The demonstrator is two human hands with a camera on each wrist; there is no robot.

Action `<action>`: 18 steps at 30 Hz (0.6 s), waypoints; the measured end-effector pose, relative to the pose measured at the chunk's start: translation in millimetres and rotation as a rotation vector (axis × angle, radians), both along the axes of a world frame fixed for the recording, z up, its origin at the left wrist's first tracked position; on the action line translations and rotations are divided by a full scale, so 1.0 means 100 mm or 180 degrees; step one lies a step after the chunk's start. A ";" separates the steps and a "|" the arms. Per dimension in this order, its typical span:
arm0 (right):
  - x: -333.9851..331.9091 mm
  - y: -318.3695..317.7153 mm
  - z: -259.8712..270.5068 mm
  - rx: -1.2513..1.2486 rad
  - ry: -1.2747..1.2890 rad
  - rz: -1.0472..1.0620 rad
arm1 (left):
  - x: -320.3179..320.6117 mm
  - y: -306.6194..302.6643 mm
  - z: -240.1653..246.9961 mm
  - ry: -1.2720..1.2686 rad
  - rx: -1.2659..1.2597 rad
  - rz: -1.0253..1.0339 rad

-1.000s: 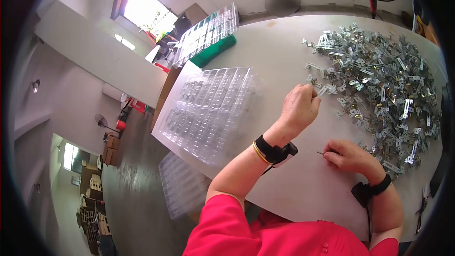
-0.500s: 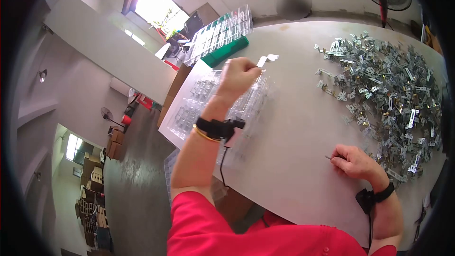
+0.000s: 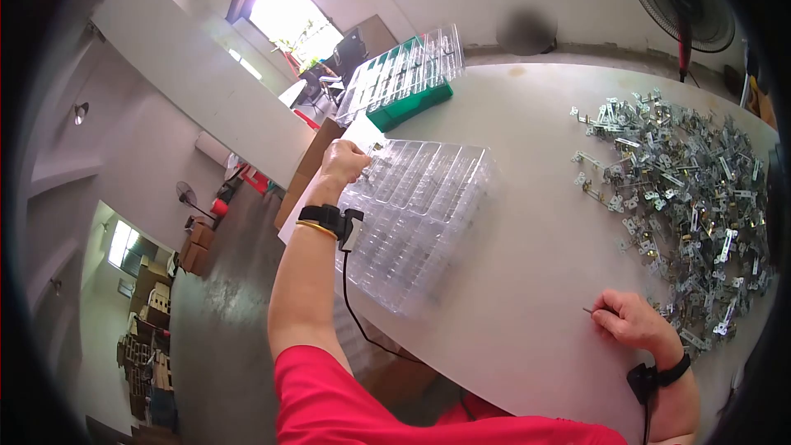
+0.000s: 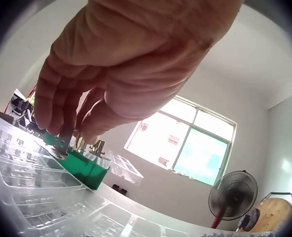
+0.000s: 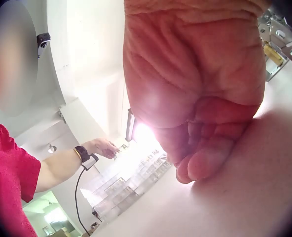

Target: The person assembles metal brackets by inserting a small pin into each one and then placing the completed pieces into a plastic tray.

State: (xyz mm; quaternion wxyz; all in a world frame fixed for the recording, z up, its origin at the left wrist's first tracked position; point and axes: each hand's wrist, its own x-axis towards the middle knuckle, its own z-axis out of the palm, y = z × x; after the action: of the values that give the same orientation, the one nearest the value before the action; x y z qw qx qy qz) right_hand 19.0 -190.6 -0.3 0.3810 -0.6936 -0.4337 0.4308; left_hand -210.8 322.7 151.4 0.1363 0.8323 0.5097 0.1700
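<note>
My left hand (image 3: 344, 163) pinches a small metal bracket (image 4: 63, 144) with a brass-coloured part, low over the far left corner of a clear plastic tray (image 3: 461, 227). The tray is divided into rows of compartments, some with metal pieces in them. Thumb and fingertips come together on the bracket in the left wrist view. My right hand (image 3: 630, 321) rests on the table with its fingers curled, gripping a thin dark rod (image 3: 588, 310) whose tip pokes out towards the left. The rest of the rod is hidden inside the hand.
A big heap of metal brackets (image 3: 684, 206) covers the table's right side. At the far left edge stands a green box (image 3: 412, 105) with clear trays (image 3: 441, 49) on top. A fan (image 3: 682, 12) stands beyond the table. A cable (image 3: 362, 328) hangs from the left wrist.
My left hand has carried the bracket from the heap's edge leftward to the tray's far left corner. The right hand stays in place with the rod. The head view has shifted slightly.
</note>
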 end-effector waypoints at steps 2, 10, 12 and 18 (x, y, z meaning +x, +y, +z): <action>-0.01 0.01 -0.01 -0.0010 0.0019 -0.0010 | -0.02 0.08 -0.09 0.0110 -0.0029 0.0072; -0.02 0.02 0.06 -0.0159 0.0133 -0.0100 | 0.00 0.26 -0.30 0.0532 -0.0287 0.0357; -0.03 0.01 0.06 -0.0178 0.0130 -0.0108 | 0.03 0.26 -0.33 0.0504 -0.0313 0.0378; -0.01 0.02 0.06 -0.0138 0.0002 0.0026 | 0.10 0.51 -0.56 0.1130 -0.0049 0.0343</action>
State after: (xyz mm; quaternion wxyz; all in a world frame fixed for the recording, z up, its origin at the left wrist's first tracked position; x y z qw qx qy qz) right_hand 17.8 -188.9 6.0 0.3644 -0.6998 -0.4270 0.4418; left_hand -200.8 374.1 95.0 0.0413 0.8197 0.5709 0.0236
